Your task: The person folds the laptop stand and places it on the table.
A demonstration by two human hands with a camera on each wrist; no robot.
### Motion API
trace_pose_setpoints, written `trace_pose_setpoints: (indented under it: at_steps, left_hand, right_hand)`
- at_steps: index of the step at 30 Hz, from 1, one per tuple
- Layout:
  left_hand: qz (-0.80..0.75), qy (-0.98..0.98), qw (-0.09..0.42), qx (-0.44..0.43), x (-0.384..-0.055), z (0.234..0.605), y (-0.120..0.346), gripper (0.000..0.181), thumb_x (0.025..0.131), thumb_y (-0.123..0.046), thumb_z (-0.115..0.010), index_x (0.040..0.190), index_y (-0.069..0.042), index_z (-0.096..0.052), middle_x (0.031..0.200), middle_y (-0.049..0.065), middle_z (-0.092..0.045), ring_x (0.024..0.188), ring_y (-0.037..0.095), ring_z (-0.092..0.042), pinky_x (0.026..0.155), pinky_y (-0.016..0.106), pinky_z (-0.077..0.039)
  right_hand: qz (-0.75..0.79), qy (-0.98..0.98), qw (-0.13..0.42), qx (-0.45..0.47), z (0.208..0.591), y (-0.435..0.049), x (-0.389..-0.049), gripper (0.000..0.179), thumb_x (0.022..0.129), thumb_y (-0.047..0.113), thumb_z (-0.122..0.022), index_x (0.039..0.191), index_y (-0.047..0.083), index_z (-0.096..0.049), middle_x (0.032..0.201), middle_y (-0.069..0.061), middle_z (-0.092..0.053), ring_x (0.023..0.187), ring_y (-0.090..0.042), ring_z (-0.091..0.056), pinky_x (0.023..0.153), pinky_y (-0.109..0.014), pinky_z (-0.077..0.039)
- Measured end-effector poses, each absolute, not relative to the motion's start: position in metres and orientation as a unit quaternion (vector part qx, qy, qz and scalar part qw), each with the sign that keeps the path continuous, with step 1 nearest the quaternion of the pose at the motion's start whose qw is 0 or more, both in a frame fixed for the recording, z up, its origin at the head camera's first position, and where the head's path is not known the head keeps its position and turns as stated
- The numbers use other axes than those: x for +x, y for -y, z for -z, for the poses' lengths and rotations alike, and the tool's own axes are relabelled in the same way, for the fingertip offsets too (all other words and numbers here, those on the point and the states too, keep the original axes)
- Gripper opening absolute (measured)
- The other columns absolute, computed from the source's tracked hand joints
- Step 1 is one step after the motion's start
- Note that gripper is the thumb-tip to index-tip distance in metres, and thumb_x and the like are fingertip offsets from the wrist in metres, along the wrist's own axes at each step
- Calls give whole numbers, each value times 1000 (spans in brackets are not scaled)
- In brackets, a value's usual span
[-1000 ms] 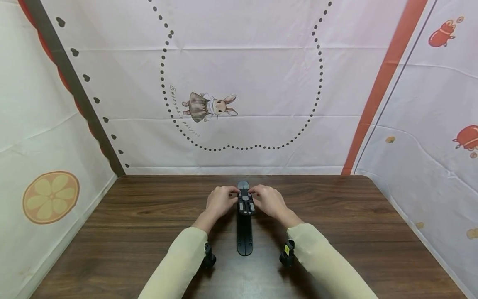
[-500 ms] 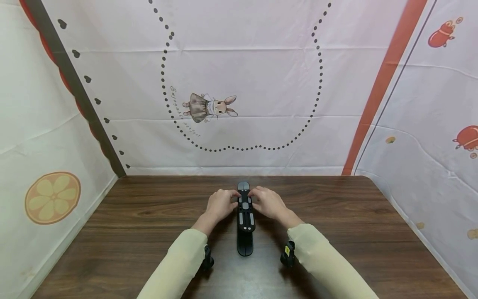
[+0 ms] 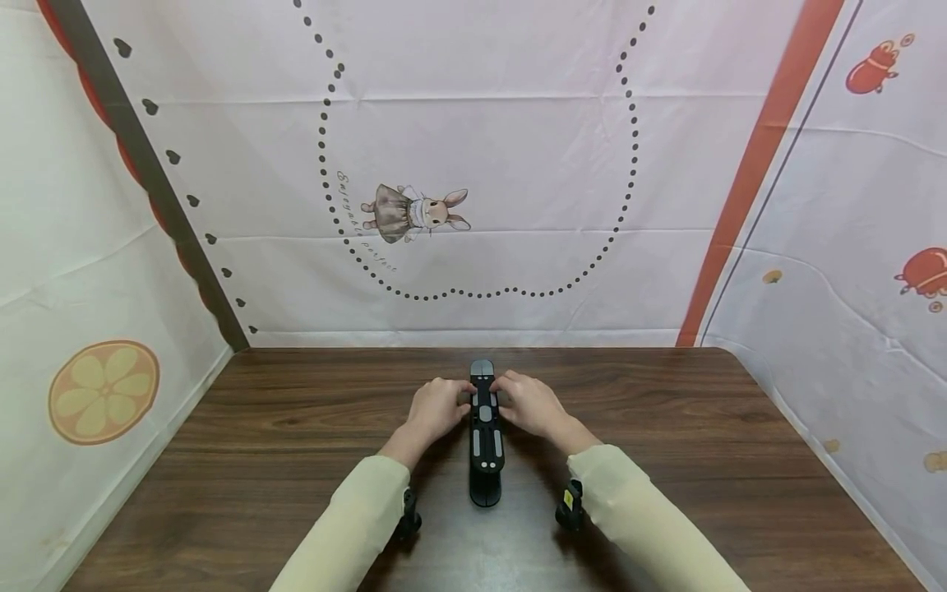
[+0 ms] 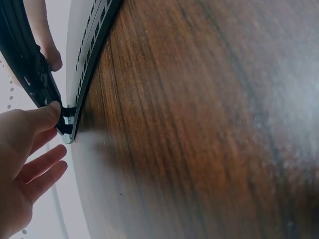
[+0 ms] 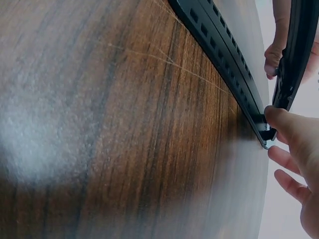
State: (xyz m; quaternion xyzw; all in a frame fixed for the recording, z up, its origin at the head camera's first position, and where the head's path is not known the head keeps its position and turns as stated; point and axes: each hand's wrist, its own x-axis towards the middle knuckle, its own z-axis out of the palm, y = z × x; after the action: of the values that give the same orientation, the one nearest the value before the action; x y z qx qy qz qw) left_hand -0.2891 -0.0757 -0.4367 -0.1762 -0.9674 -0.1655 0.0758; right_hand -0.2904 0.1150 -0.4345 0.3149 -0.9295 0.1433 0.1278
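A long black folding stand [image 3: 486, 448], its upper plate set with grey pads, lies lengthwise on the table in the middle of the head view. Its upper plate [image 4: 30, 59] slopes up from the joint at the far end, leaving a wedge-shaped gap above the slotted base plate [image 5: 219, 45]. At the left side of that far end, my left hand [image 3: 436, 405] pinches the upper plate between thumb and fingers. Opposite it, my right hand [image 3: 531, 403] pinches the same plate from the right. Outer fingers of both hands are spread off the stand in the wrist views.
The brown wood-grain table [image 3: 296, 460] extends to both sides. White printed cloth [image 3: 518, 164] hangs behind and along the sides of the table. Black wrist cameras [image 3: 570, 503] sit under both cream sleeves [image 3: 651, 518].
The stand's upper plate has swung down toward me, its near end now closer to the base's near end. Both hands stay at the far end and have shifted only slightly.
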Motion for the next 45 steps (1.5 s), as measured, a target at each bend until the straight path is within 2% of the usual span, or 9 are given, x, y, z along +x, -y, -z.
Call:
trace_pose_setpoints:
  at_steps: [6, 10, 14, 23, 30, 35, 41, 45]
  left_hand:
    - [147, 968, 79, -188, -288, 438, 74, 28, 80, -20, -72, 108, -18, -69, 75, -1, -65, 56, 10, -49, 50, 27, -40]
    - [104, 968, 96, -209, -287, 439, 73, 29, 79, -21, -72, 107, -18, -69, 88, 2, -70, 70, 13, -61, 58, 31, -48]
    - [72, 966, 111, -221, -287, 439, 73, 28, 78, -22, -73, 106, -18, -69, 90, 1, -70, 78, 18, -65, 60, 34, -51]
    - [80, 965, 102, -227, -285, 440, 74, 32, 76, -22, -75, 108, -19, -69, 101, 1, -70, 87, 19, -66, 64, 34, -52]
    - [93, 966, 96, -223, -286, 443, 77, 33, 76, -23, -75, 108, -16, -69, 103, 0, -69, 89, 20, -66, 67, 35, -52]
    - [124, 963, 68, -227, -285, 445, 80, 37, 78, -23, -74, 113, -14, -67, 118, 1, -64, 101, 22, -63, 76, 38, -52]
    - [146, 960, 26, -238, -279, 445, 87, 43, 83, -25, -68, 124, -15, -59, 131, 1, -54, 114, 26, -55, 87, 43, -47]
    - [149, 958, 11, -245, -275, 444, 87, 46, 87, -30, -63, 129, -14, -55, 133, 3, -52, 116, 27, -53, 91, 44, -45]
  right_hand:
    - [-115, 933, 117, 321, 434, -114, -290, 33, 77, 17, -73, 107, 9, -62, 100, -4, -60, 81, -16, -60, 70, -33, -50]
    - [-90, 940, 95, 315, 434, -114, -290, 36, 75, 20, -75, 107, 10, -60, 101, -3, -58, 83, -18, -58, 70, -35, -48]
    - [-80, 943, 82, 312, 435, -114, -290, 37, 75, 22, -75, 107, 11, -60, 103, -3, -57, 88, -20, -58, 72, -37, -47]
    - [-88, 939, 89, 321, 436, -117, -286, 36, 76, 23, -75, 107, 12, -61, 103, -2, -59, 84, -19, -58, 65, -35, -46]
    - [-112, 933, 89, 329, 436, -119, -284, 32, 76, 23, -74, 103, 10, -62, 102, -3, -61, 85, -19, -59, 67, -36, -47]
    - [-116, 931, 82, 337, 437, -122, -285, 31, 78, 23, -73, 104, 10, -62, 103, -3, -62, 86, -18, -60, 67, -35, -48]
    - [-168, 930, 15, 326, 435, -126, -287, 38, 85, 27, -66, 116, 6, -61, 117, -7, -61, 104, -22, -59, 85, -39, -48]
    - [-185, 929, -18, 321, 433, -127, -285, 41, 88, 28, -62, 120, 3, -58, 125, -11, -57, 114, -26, -55, 93, -42, -44]
